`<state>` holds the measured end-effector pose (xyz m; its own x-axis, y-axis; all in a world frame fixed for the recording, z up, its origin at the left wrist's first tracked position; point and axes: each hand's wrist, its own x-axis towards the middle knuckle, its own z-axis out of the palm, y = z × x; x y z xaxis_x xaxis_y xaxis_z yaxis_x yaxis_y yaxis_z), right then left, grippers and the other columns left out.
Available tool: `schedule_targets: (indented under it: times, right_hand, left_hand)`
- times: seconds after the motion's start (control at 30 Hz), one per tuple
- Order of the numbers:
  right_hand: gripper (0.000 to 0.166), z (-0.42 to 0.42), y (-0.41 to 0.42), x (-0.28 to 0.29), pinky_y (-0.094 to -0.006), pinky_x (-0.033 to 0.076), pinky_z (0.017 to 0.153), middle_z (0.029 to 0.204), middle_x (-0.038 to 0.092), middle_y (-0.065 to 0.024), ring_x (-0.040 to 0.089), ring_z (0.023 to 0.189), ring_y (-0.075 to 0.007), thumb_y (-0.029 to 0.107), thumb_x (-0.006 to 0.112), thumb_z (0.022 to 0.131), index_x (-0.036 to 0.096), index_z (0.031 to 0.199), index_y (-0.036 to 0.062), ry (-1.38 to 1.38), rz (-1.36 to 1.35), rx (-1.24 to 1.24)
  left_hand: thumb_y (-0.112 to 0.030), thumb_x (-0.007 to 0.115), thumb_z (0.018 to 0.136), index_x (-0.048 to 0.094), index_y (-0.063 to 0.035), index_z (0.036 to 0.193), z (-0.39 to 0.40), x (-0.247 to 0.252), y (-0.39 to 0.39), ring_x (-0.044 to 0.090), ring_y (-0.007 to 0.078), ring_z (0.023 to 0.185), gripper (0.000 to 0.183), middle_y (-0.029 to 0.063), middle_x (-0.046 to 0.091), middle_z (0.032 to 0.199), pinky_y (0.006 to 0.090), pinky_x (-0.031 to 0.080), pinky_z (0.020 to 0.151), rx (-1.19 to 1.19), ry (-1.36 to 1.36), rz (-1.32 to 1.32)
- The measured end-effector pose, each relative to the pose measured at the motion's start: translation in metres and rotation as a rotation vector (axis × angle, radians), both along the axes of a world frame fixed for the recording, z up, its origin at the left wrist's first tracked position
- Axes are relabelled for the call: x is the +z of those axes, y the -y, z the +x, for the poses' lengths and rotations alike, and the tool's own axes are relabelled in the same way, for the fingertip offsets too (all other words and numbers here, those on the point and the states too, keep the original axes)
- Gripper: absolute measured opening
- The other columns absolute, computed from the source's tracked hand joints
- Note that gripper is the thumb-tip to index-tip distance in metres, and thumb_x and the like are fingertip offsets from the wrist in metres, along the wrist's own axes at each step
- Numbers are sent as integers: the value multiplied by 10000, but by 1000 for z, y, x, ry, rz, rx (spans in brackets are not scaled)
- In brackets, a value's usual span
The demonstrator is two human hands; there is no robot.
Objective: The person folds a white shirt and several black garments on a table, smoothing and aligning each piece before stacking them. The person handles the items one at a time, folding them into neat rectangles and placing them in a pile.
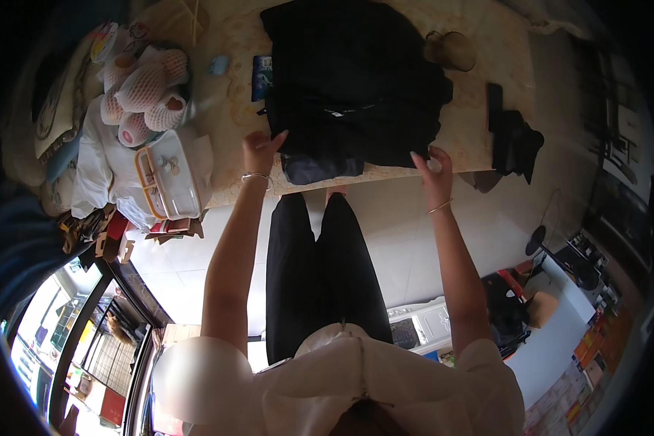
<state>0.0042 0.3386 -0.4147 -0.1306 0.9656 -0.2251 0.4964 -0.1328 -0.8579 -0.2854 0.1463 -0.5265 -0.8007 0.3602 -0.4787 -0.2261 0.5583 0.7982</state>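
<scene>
A black cloth garment [354, 82] lies spread on a table with a patterned cream cover [234, 114]. A small pale tag shows near its lower middle. My left hand [264, 147] pinches the garment's lower left corner between thumb and fingers. At the lower right corner, my right hand [433, 163] grips the edge the same way. A dark folded cloth [321, 170] sticks out from under the garment at the table's near edge. Partly covered by the garment's left side is a blue printed packet [261, 79].
Fruit in foam nets [147, 90] and a clear plastic box with an orange rim [174, 177] stand at the left. A brown glass cup [455, 50] is beyond the garment's right side. Dark cloth [512, 141] and a dark flat object [494, 106] lie at the right.
</scene>
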Motion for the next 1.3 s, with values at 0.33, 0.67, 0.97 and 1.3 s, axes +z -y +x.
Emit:
schedule_targets:
  times: [0.33,0.67,0.97,1.3]
  right_hand:
    - [471,-13,-9,14,-204,291,367,634,487,-12,386,420,-61,340,748,682,532,935,7,75,-424,-49]
    - [296,-13,-4,8,-200,273,368,603,462,29,363,439,-40,226,733,722,546,856,42,-14,-323,-43]
    - [249,-15,-2,4,-195,276,374,611,482,29,364,445,-39,223,709,753,537,812,53,-35,-327,-53]
    - [264,-16,-5,15,-190,284,420,646,446,28,359,497,-39,249,666,792,489,831,58,-66,-140,39]
  left_hand:
    - [-298,787,630,562,-9,946,21,-1,-4,518,198,785,483,107,516,957,306,437,700,-39,-224,48]
    - [-172,725,723,581,1,939,0,6,-55,566,134,815,312,71,611,895,249,450,725,88,-245,142]
    - [-311,726,700,560,12,949,-12,-25,-23,604,244,813,440,124,626,878,326,465,733,-14,-165,-92]
    - [-471,730,618,616,12,901,-43,6,-31,621,284,791,572,187,639,833,365,477,707,-558,52,-431]
